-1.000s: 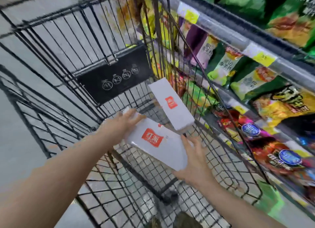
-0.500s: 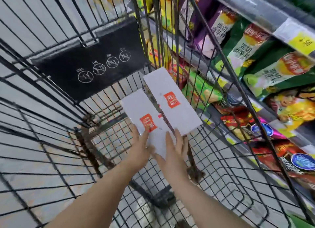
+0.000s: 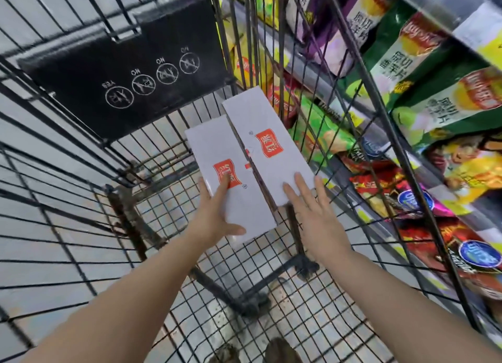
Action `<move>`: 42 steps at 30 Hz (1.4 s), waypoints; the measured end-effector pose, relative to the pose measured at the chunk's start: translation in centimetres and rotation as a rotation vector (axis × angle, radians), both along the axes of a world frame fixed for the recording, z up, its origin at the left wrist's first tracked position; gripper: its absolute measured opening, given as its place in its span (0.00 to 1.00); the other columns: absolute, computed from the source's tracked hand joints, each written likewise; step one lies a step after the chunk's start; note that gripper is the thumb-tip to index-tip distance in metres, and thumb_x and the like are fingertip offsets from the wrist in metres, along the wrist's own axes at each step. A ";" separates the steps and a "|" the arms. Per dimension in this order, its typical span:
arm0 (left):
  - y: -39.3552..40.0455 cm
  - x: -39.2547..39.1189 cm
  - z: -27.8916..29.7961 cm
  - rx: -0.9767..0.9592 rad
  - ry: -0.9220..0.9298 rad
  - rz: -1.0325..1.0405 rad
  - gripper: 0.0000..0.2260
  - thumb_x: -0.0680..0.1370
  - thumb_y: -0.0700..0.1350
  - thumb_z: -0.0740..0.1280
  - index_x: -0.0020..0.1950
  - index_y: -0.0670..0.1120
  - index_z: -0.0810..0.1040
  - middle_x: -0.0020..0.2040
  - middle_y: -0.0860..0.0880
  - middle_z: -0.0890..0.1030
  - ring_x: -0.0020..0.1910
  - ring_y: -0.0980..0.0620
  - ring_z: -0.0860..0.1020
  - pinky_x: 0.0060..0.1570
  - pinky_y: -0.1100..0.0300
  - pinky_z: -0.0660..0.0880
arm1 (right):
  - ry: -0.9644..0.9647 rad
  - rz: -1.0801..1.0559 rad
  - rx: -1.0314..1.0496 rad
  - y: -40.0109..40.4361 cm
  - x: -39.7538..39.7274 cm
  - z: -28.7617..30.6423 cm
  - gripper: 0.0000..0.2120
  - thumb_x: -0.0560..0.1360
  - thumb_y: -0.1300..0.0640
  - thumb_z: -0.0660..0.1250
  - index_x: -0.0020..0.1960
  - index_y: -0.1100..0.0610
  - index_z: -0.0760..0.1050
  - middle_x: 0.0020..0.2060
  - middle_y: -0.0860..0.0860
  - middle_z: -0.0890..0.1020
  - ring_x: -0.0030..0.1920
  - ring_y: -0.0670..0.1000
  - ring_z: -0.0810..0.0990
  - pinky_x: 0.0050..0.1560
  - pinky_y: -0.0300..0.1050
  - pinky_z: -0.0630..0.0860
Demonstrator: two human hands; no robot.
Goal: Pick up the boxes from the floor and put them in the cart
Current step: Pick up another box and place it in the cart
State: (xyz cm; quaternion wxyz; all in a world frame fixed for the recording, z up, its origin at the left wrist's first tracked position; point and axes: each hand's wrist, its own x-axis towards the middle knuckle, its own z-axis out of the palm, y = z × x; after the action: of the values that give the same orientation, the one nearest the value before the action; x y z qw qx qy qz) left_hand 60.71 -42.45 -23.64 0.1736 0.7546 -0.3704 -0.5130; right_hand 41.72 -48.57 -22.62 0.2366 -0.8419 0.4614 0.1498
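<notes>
Two white boxes with red labels lie side by side on the wire floor of the black shopping cart [image 3: 81, 134]. The left box [image 3: 214, 148] has my left hand [image 3: 214, 216] on its near end, fingers flat on top and the thumb along its near edge. The right box [image 3: 260, 123] leans slightly higher against the cart's right wall. My right hand [image 3: 317, 210] lies with straight fingers touching that box's near corner.
A black child-seat flap [image 3: 114, 53] with white pictograms stands at the cart's far end. Shelves of snack bags [image 3: 423, 96] run along the right, just outside the cart's wire wall. Grey tiled floor [image 3: 24, 256] shows through the mesh on the left.
Both hands lowered the left box from above the cart onto its floor beside the right box. My right hand moved off the left box to the right box's near corner.
</notes>
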 end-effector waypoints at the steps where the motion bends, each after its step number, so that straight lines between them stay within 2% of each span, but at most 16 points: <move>1: -0.4 0.1 -0.1 -0.011 -0.007 0.001 0.53 0.62 0.36 0.76 0.73 0.57 0.44 0.74 0.45 0.35 0.74 0.46 0.46 0.70 0.50 0.53 | -0.014 -0.005 0.007 -0.1 0.0 0.1 0.46 0.68 0.75 0.55 0.61 0.43 0.25 0.65 0.42 0.27 0.63 0.50 0.22 0.68 0.47 0.61; 6: -1.3 0.1 0.4 -0.058 -0.031 -0.008 0.51 0.63 0.37 0.76 0.73 0.53 0.43 0.74 0.46 0.38 0.74 0.47 0.47 0.70 0.53 0.53 | -0.007 0.027 -0.010 -0.8 0.0 0.3 0.46 0.68 0.77 0.53 0.61 0.43 0.24 0.63 0.40 0.26 0.64 0.49 0.24 0.56 0.37 0.69; 9: -1.6 0.6 0.5 -0.070 -0.039 -0.003 0.50 0.63 0.37 0.76 0.73 0.53 0.45 0.74 0.47 0.40 0.73 0.46 0.51 0.70 0.49 0.56 | -0.024 0.024 0.001 -1.0 0.3 0.5 0.47 0.67 0.78 0.53 0.68 0.43 0.31 0.64 0.40 0.28 0.64 0.48 0.25 0.48 0.34 0.68; 11: -1.7 0.7 0.7 -0.045 -0.057 -0.012 0.50 0.64 0.37 0.75 0.73 0.54 0.45 0.74 0.47 0.40 0.73 0.44 0.51 0.70 0.48 0.56 | -0.020 0.043 0.003 -0.8 0.1 0.6 0.46 0.67 0.78 0.53 0.70 0.44 0.36 0.64 0.41 0.29 0.65 0.49 0.25 0.46 0.33 0.66; 13: -1.7 0.8 0.9 -0.018 -0.090 -0.018 0.49 0.65 0.38 0.75 0.73 0.55 0.45 0.75 0.46 0.40 0.73 0.43 0.51 0.69 0.48 0.56 | -0.021 0.060 0.020 -0.6 0.1 0.8 0.45 0.68 0.77 0.54 0.71 0.44 0.38 0.64 0.41 0.29 0.66 0.49 0.26 0.49 0.34 0.68; 15: -1.6 0.8 1.2 0.028 -0.163 -0.044 0.48 0.65 0.41 0.75 0.73 0.56 0.45 0.75 0.44 0.40 0.73 0.42 0.53 0.68 0.47 0.59 | -0.018 0.061 0.064 -0.8 0.3 1.2 0.44 0.69 0.76 0.56 0.72 0.45 0.40 0.66 0.39 0.31 0.69 0.49 0.29 0.60 0.41 0.70; 17: -1.3 0.7 1.7 0.074 -0.282 -0.111 0.43 0.67 0.46 0.74 0.73 0.56 0.48 0.75 0.43 0.41 0.72 0.41 0.58 0.65 0.45 0.64 | -0.007 0.046 0.126 -1.1 0.4 1.9 0.39 0.71 0.72 0.58 0.73 0.48 0.45 0.72 0.43 0.38 0.73 0.52 0.36 0.70 0.51 0.61; 19: -0.7 0.4 2.6 0.089 -0.372 -0.192 0.36 0.71 0.48 0.70 0.72 0.55 0.53 0.75 0.44 0.43 0.70 0.41 0.62 0.63 0.46 0.68 | -0.095 -0.024 0.182 -1.0 0.5 2.6 0.31 0.72 0.69 0.57 0.72 0.52 0.54 0.75 0.50 0.49 0.74 0.54 0.49 0.72 0.52 0.57; 21: 0.3 -0.4 4.0 0.048 -0.463 -0.330 0.27 0.74 0.49 0.66 0.70 0.53 0.60 0.76 0.45 0.48 0.70 0.43 0.62 0.64 0.48 0.67 | -0.248 -0.134 0.195 0.3 0.0 3.9 0.25 0.73 0.67 0.56 0.69 0.55 0.63 0.73 0.53 0.60 0.71 0.54 0.60 0.70 0.44 0.58; 24: 1.9 -2.2 6.8 -0.077 -0.553 -0.478 0.20 0.76 0.48 0.62 0.68 0.52 0.65 0.74 0.47 0.59 0.69 0.45 0.62 0.65 0.49 0.66 | -0.430 -0.372 0.203 3.1 -1.5 6.8 0.19 0.74 0.65 0.58 0.64 0.55 0.69 0.67 0.54 0.71 0.67 0.53 0.68 0.63 0.36 0.62; 28: 3.8 -6.1 12.2 -0.234 -0.492 -0.512 0.17 0.76 0.44 0.61 0.65 0.49 0.68 0.66 0.46 0.70 0.64 0.44 0.68 0.59 0.50 0.70 | -0.573 -0.588 0.274 7.3 -5.1 12.1 0.16 0.75 0.63 0.61 0.62 0.56 0.72 0.57 0.54 0.78 0.56 0.49 0.76 0.59 0.39 0.68; 31: 6.3 -10.0 16.5 -0.292 -0.476 -0.593 0.16 0.77 0.45 0.60 0.65 0.50 0.69 0.64 0.47 0.72 0.60 0.46 0.72 0.53 0.52 0.72 | -0.686 -0.713 0.244 11.1 -9.7 16.1 0.14 0.74 0.64 0.62 0.59 0.58 0.74 0.52 0.55 0.80 0.52 0.49 0.77 0.60 0.45 0.72; 35: 9.2 -15.6 21.4 -0.384 -0.409 -0.714 0.17 0.76 0.46 0.61 0.65 0.51 0.68 0.63 0.49 0.73 0.53 0.47 0.77 0.48 0.54 0.74 | -0.742 -0.863 0.176 16.3 -16.8 20.6 0.12 0.74 0.66 0.61 0.56 0.59 0.74 0.49 0.52 0.79 0.50 0.47 0.77 0.51 0.31 0.71; 38: 10.8 -20.3 23.7 -0.444 -0.364 -0.781 0.16 0.75 0.45 0.63 0.63 0.50 0.71 0.60 0.49 0.77 0.56 0.48 0.76 0.53 0.53 0.74 | -0.795 -0.945 0.110 20.4 -22.3 23.1 0.13 0.74 0.68 0.60 0.56 0.59 0.74 0.48 0.49 0.77 0.40 0.32 0.77 0.44 0.23 0.70; 40: 12.2 -24.9 25.0 -0.462 -0.347 -0.844 0.16 0.75 0.43 0.64 0.62 0.49 0.72 0.59 0.48 0.78 0.57 0.48 0.75 0.56 0.53 0.72 | -0.838 -1.005 0.055 23.9 -26.8 24.3 0.13 0.74 0.69 0.60 0.57 0.59 0.73 0.47 0.50 0.77 0.36 0.27 0.74 0.41 0.20 0.68; 42: 13.8 -29.6 26.0 -0.490 -0.326 -0.911 0.15 0.74 0.42 0.64 0.61 0.47 0.73 0.58 0.48 0.78 0.56 0.49 0.76 0.57 0.55 0.71 | -0.872 -1.079 -0.003 27.2 -31.3 24.7 0.14 0.74 0.68 0.61 0.57 0.58 0.73 0.47 0.51 0.78 0.36 0.27 0.74 0.42 0.20 0.69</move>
State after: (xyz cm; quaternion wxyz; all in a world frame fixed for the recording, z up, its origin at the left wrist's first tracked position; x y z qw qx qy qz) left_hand 31.15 -28.62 2.33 0.0450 0.5249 -0.7909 -0.3113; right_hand 10.45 -21.32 2.05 0.4408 -0.4785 0.6784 -0.3414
